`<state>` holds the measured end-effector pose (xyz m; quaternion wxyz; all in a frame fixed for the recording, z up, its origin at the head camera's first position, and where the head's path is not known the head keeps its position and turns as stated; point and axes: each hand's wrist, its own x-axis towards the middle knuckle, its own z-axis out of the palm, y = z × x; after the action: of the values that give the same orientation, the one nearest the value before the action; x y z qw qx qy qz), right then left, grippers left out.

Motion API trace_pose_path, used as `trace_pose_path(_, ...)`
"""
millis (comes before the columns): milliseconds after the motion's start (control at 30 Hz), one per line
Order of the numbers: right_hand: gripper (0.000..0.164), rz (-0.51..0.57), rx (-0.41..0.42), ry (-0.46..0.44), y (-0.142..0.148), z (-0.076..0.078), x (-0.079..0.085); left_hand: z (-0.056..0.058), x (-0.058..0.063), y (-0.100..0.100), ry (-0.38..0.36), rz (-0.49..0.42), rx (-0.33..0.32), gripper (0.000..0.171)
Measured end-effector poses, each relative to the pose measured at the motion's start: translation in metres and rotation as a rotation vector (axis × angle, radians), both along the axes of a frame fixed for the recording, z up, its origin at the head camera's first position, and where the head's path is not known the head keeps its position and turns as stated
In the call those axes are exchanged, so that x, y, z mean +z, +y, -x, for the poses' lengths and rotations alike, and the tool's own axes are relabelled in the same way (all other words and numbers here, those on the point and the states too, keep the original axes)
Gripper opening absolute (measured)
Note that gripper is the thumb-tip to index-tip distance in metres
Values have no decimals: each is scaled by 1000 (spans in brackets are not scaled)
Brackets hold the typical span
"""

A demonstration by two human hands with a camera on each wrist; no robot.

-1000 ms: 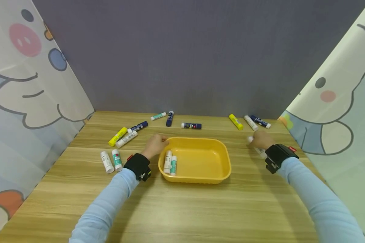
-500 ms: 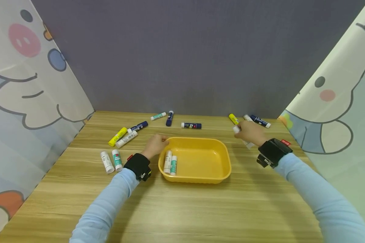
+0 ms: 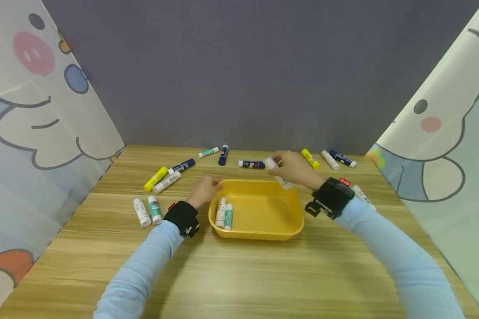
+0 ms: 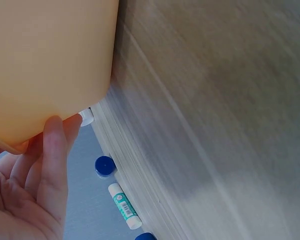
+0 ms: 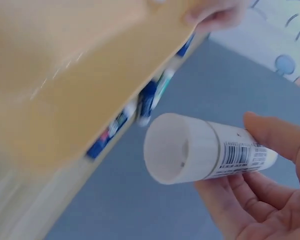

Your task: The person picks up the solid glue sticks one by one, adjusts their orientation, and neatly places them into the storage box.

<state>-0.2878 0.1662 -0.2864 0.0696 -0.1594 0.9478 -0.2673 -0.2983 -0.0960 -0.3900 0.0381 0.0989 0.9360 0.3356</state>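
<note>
White stick in right hand, over tray's far rim

Key relation: white glue stick vs yellow tray. Stick is in the right hand, at the far rim near the tray's right corner. Bulk of the tray lies toward the person and to the left of it. Head view has the stick's lower end overlapping the rim; right wrist view shows a gap between stick and tray, so I read it as raised, not touching. Height can't be told.

Axis: stick runs far-left to near-right in head view, slanted against the tray's long side, which goes left-right. Hollow end faces the right wrist camera.

Right fingers: thumb on one side of the barrel, fingers on the other, parted only by its thickness. Grasping; how firmly, can't tell.

Left hand: at the tray's far left corner, pinching the rim, a finger against the outer wall. Holds no stick. Right is the hand on the stick; left is at the opposite end of the tray.

In tray: second white stick and green-and-white stick, side by side at the left end, crosswise. Navy stick lies on the table behind the tray, near the right hand.
</note>
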Motion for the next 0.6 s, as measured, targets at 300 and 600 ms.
trace_pose_path(300, 44, 96, 101, -89, -49, 1, -19, 0, 0, 0, 13, -2, 5, 28)
trace_pose_path(600, 40, 93, 110, -197, -61, 5, -58, 1, -4, 3, -10, -5, 16, 27)
